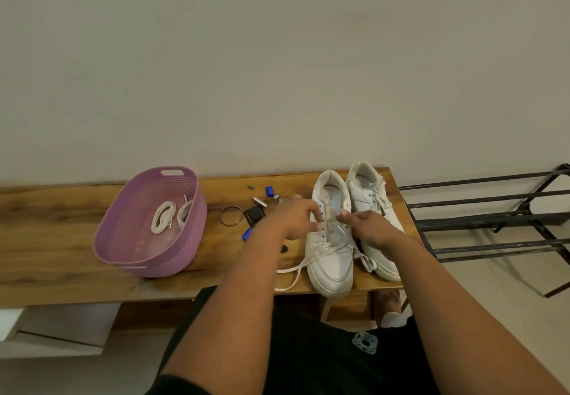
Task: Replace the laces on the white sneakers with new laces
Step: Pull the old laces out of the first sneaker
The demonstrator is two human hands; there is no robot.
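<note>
Two white sneakers stand side by side on the right end of a wooden bench [61, 225], toes toward me. Both hands work on the left sneaker [331, 259]. My left hand [296, 218] pinches its white lace [311, 262] at the left eyelet row; my right hand [367, 226] pinches the lace by the tongue. Loose lace ends trail over the bench's front edge. The right sneaker [370, 194] is still laced. Two coiled white laces [162, 217] lie in a purple basket [123, 240].
Small items lie between basket and shoes: a brown ring [229, 215], a black piece [254, 215], blue caps [270, 191], a metal tube [260, 201]. A black metal rack [493, 218] stands right of the bench. A wall runs behind.
</note>
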